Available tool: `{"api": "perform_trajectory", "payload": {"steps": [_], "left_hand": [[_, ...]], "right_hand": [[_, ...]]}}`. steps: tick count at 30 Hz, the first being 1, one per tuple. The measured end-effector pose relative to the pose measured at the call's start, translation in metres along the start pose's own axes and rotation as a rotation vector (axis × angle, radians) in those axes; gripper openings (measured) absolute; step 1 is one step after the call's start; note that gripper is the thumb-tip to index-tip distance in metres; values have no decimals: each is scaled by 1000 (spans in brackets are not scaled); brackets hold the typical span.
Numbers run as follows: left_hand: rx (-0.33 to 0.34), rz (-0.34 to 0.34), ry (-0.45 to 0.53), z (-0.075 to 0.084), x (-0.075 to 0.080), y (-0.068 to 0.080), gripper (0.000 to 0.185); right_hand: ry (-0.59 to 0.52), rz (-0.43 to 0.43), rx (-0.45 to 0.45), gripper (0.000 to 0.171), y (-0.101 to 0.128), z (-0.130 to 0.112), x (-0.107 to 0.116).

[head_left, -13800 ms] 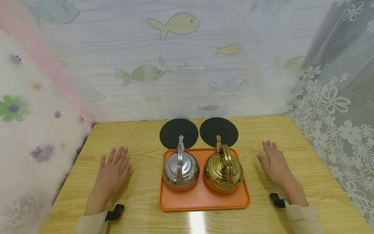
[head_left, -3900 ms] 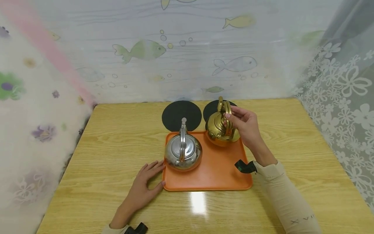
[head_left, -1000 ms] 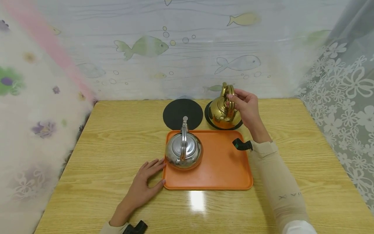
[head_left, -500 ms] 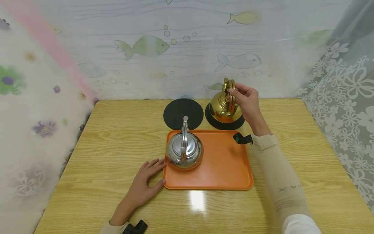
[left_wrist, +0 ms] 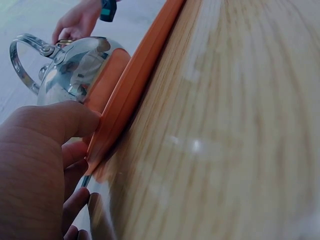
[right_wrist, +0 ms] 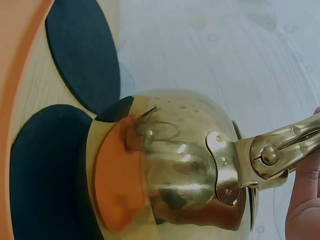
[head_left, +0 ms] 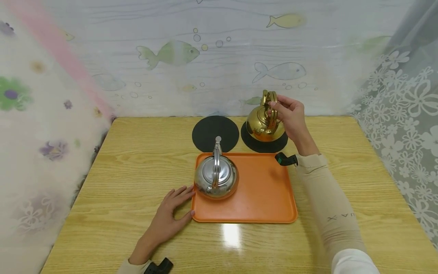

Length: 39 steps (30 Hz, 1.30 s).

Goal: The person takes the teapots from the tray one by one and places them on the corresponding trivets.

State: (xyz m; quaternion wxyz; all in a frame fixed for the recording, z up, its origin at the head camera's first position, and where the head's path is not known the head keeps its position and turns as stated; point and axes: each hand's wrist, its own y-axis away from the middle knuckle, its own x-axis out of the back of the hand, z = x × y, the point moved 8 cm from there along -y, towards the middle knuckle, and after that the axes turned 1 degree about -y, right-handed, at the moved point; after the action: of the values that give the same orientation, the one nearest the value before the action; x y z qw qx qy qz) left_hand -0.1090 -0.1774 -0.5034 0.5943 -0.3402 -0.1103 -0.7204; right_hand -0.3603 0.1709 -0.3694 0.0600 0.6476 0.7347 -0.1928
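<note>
Head view: since the earlier frames the gold kettle [head_left: 265, 121] has left the orange tray [head_left: 260, 198] and now sits over the right black mat [head_left: 278, 144], its handle pinched by the right hand [head_left: 291, 116]. The silver kettle [head_left: 216, 178] stays on the tray.

Left wrist view: the left hand [left_wrist: 40, 165] rests with relaxed fingers against the tray's rim [left_wrist: 132, 90].

Right wrist view: the gold kettle [right_wrist: 170, 170] is over the mat [right_wrist: 45, 170].

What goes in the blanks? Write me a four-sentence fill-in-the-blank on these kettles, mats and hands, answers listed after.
1. The right hand grips the handle of the ____ kettle.
2. That kettle is above the ____ of the two black round mats.
3. The silver kettle stands on the ____ tray.
4. The left hand touches the tray's ____ edge.

Answers: gold; right; orange; left
</note>
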Motion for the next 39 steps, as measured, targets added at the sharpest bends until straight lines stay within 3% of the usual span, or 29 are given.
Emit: {"api": "perform_trajectory", "payload": {"steps": [7,17,24,39], "left_hand": [[1,3,5,-1,1,0,54],[-9,11,5,-1,1,0,54],[-9,9,-1,-1,1,0,54],[9,8,-18,14,-2,10,54]], "right_hand": [[50,21,-33,30,1,7,6],[4,3,-49,36,1,20,8],[28,13,-76,37,-1,25,7],[-53,-33,-153,53,7,27,7]]}}
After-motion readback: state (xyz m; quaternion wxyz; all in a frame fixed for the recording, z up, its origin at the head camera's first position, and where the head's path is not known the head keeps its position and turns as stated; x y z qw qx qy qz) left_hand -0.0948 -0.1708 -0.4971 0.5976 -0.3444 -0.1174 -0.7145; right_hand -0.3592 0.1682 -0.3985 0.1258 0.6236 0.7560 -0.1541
